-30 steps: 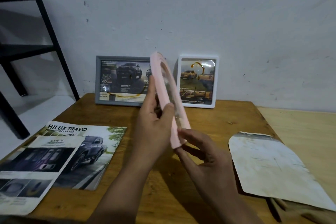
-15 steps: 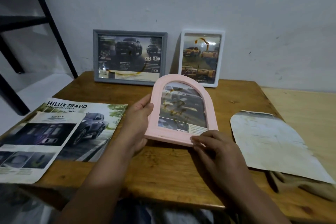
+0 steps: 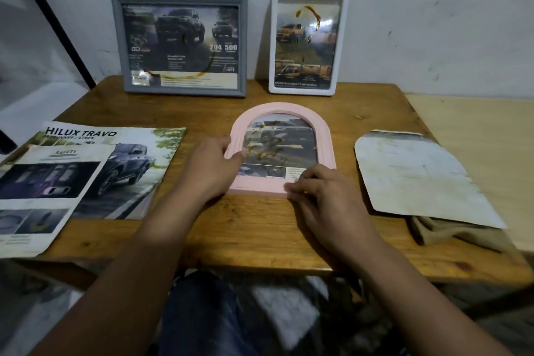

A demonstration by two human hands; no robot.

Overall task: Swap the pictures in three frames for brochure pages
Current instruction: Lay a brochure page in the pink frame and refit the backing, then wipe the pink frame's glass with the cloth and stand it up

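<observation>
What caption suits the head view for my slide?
Both hands, left hand and right hand, hold a pink arched picture frame on the wooden table, before two filled frames.

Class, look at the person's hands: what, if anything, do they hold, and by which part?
Both hold the pink arched frame: the left hand on its left edge, the right hand at its bottom right corner.

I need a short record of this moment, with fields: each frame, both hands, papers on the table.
pink frame: arched, on the table, car page inside
grey frame: leaning on the wall, car page inside
white frame: leaning on the wall, car page inside
left hand: gripping the pink frame's left edge
right hand: on its bottom right corner
brochure: flat, left
loose page: on the brochure
worn sheet: flat, right
</observation>
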